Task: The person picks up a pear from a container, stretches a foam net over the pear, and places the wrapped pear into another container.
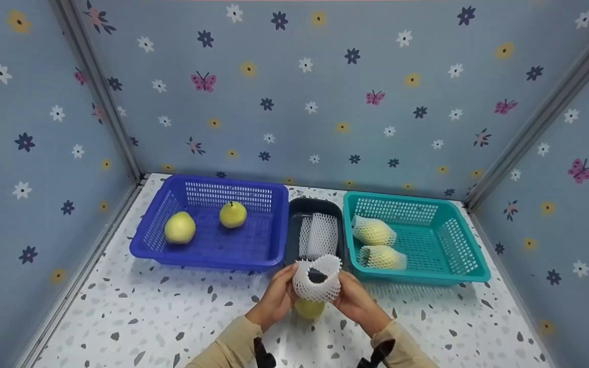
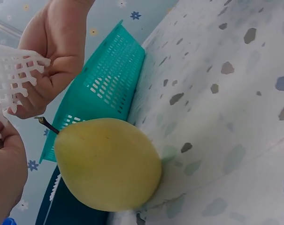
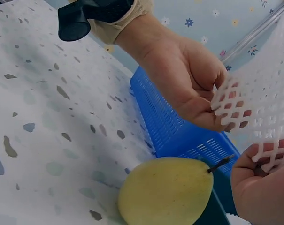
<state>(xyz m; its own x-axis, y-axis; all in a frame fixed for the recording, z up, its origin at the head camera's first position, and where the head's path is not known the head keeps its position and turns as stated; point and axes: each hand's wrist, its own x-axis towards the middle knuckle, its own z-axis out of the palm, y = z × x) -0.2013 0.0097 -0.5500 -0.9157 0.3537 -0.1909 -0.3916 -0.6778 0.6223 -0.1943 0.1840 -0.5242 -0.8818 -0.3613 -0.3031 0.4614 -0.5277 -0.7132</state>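
Observation:
A white foam net sleeve (image 1: pixel 320 286) is stretched between my two hands above a yellow-green pear (image 1: pixel 309 308). My left hand (image 1: pixel 279 294) pinches the sleeve's left edge, and my right hand (image 1: pixel 355 299) pinches its right edge. In the left wrist view the pear (image 2: pixel 109 164) stands on the table with its dark stem up, below the net and apart from it. The right wrist view shows the net's open lower rim (image 3: pixel 245 117) gripped by fingers of both hands, over the pear (image 3: pixel 167 192).
A blue basket (image 1: pixel 212 260) at left holds two bare pears. The dark tray (image 1: pixel 294 204) in the middle contains more foam sleeves (image 1: pixel 323 235). At right, a teal basket (image 1: pixel 427 276) carries two pears in nets (image 1: pixel 375 231). Flower-patterned walls (image 1: pixel 294 102) enclose the speckled table (image 1: pixel 172 312).

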